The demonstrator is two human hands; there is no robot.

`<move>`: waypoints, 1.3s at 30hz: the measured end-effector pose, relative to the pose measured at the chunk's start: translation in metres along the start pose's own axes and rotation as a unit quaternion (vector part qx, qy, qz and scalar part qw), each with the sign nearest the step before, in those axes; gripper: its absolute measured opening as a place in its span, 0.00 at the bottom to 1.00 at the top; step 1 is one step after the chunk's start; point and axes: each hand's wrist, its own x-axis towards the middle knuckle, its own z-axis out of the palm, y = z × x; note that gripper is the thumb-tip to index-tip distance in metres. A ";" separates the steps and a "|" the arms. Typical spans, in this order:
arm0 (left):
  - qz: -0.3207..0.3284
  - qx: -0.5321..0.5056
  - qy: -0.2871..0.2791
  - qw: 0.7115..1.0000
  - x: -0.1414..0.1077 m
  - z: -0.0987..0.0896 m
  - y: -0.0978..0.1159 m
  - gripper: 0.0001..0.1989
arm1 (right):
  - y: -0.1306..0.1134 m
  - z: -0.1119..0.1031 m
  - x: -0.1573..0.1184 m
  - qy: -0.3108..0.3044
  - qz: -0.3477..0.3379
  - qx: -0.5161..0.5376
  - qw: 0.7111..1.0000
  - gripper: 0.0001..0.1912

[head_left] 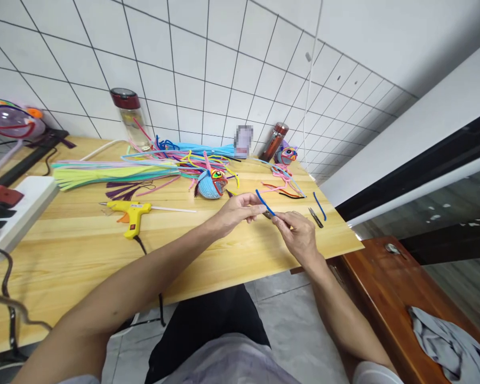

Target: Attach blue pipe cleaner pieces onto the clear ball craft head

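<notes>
A short blue pipe cleaner (265,203) stretches between my two hands above the table (208,256). My left hand (242,210) pinches it near its middle, and my right hand (296,230) grips its lower right end. Just behind the hands sits a light-blue ball-shaped craft figure (210,184) with a colourful eye. Right of my right hand lie a small pair of thread snips (316,217) and another blue pipe cleaner piece (320,206). A small dark object under the pinched piece is mostly hidden.
A yellow glue gun (130,213) lies at left with its cord hanging over the front edge. Behind are bundled pipe cleaners (112,173), a glass bottle (133,120), a brown flask (275,142) and a second craft figure (286,154). A white power strip (24,213) stands far left.
</notes>
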 end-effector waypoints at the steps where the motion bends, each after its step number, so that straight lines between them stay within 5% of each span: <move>1: 0.005 0.020 0.003 1.000 0.000 0.000 -0.002 0.24 | 0.000 0.003 0.000 -0.001 -0.002 0.008 1.000 0.12; 14: -0.001 0.047 0.048 0.998 0.004 -0.008 0.001 0.24 | 0.001 0.018 -0.005 -0.019 0.030 0.063 0.997 0.11; 24: 0.000 0.024 0.085 0.996 0.012 -0.018 0.000 0.23 | 0.019 0.009 -0.011 0.017 0.193 0.194 0.962 0.09; 33: 0.008 0.068 0.084 0.994 0.000 -0.003 0.002 0.22 | -0.007 0.017 0.003 -0.002 0.166 0.208 0.964 0.10; 39: 0.016 0.084 0.077 0.993 -0.002 -0.001 0.005 0.21 | -0.015 0.025 0.007 -0.028 0.223 0.265 0.938 0.14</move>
